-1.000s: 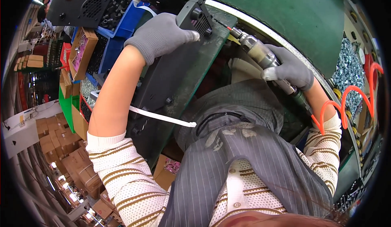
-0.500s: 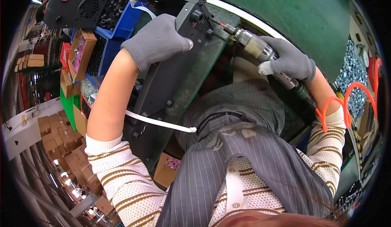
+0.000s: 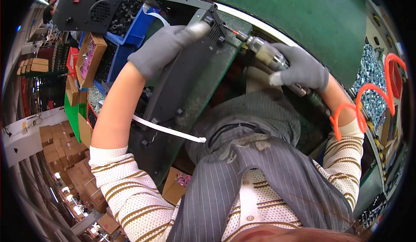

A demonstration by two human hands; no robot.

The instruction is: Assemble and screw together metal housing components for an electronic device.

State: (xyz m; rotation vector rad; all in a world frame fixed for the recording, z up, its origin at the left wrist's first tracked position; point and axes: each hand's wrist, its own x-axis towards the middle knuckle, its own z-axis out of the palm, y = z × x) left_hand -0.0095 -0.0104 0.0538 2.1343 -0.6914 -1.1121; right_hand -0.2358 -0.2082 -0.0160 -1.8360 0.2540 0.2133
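A black metal housing (image 3: 173,86) lies on its side on the green bench, its vented end (image 3: 214,33) with round black feet toward the far side. My left hand (image 3: 162,49), in a grey glove, grips the housing near that end; its thumb reaches a black foot, and its other fingers are hidden. My right hand (image 3: 305,70), also gloved, is closed around a metal air screwdriver (image 3: 268,55). The screwdriver's bit points left at the vented end, near the feet; whether it touches a screw I cannot tell. A white strap (image 3: 169,131) sticks out from the housing toward my lap.
A black panel (image 3: 86,10) with a red switch and round grille stands at the far left. Beside it are blue bins (image 3: 138,27) of black parts and cardboard boxes (image 3: 93,57). An orange coiled hose (image 3: 368,88) hangs at right, near a heap of shiny screws (image 3: 368,64).
My left hand has shifted up along the housing, its thumb moving onto the black foot. The screwdriver and my right hand have moved slightly left, and the hose has swung.
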